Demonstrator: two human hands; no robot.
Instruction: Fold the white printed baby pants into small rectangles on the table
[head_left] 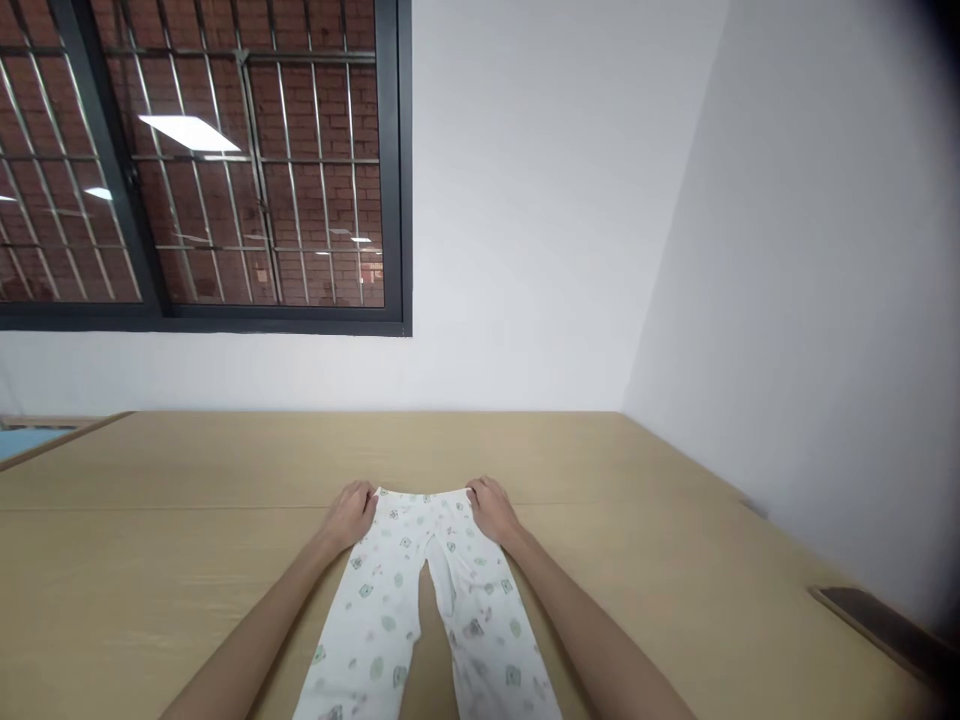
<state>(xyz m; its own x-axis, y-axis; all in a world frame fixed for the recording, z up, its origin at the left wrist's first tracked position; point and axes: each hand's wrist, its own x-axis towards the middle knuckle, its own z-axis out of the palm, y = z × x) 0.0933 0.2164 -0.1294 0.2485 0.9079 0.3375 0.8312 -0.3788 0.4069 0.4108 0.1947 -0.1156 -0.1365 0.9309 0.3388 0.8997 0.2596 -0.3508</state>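
Note:
A pair of white trousers (397,585) with small green, grey and pink prints lies spread on the wooden table (637,560). Its waistband is at the far side, and the two legs run towards me, apart, out past the bottom of the view. My left hand (352,512) grips the left corner of the waistband, fingers curled over it. At the opposite corner my right hand (491,510) is closed on the waistband in the same way. Between the hands the waistband dips slightly. The fingertips of both hands are partly hidden.
A white wall (525,250) stands behind the table and another on the right. A dark-framed window (397,200) with metal bars is at the upper left. A dark inset strip (877,625) lies near the table's right edge. Something light blue (34,441) shows past the left edge.

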